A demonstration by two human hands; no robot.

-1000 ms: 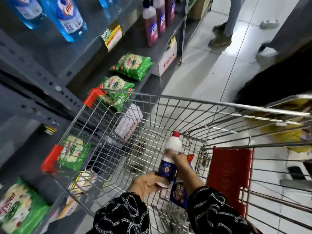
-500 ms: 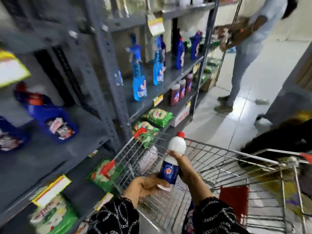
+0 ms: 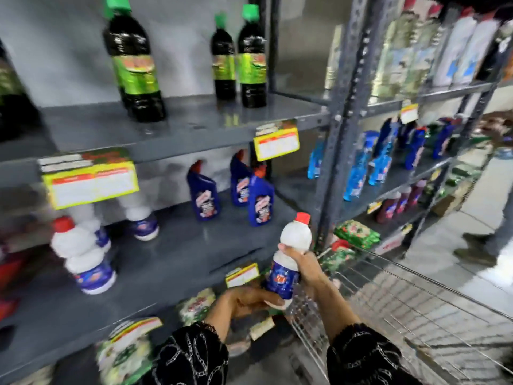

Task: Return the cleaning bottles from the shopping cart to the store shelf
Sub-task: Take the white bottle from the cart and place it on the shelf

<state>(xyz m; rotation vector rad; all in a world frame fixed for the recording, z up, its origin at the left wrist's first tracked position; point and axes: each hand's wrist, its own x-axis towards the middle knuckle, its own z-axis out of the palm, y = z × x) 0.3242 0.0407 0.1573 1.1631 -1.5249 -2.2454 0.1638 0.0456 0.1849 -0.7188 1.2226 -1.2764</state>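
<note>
I hold a white cleaning bottle (image 3: 291, 252) with a red cap and blue label upright in front of the grey middle shelf (image 3: 180, 254). My right hand (image 3: 304, 263) grips its waist and my left hand (image 3: 249, 301) cups its base. Matching white bottles (image 3: 88, 262) stand on that shelf at the left. Blue angled-neck bottles (image 3: 204, 191) stand further back on it. The wire shopping cart (image 3: 388, 307) is at the lower right, below the held bottle.
Dark bottles with green caps (image 3: 133, 65) stand on the upper shelf. Green packets (image 3: 356, 233) lie on the lower shelves. A grey upright post (image 3: 337, 151) divides the bays, with blue spray bottles (image 3: 358, 170) beyond. A person's shoes (image 3: 476, 250) are on the tiled aisle at right.
The white bottle has come up out of the cart to shelf height, held by both hands. My view has swung up and left from the cart onto the shelves.
</note>
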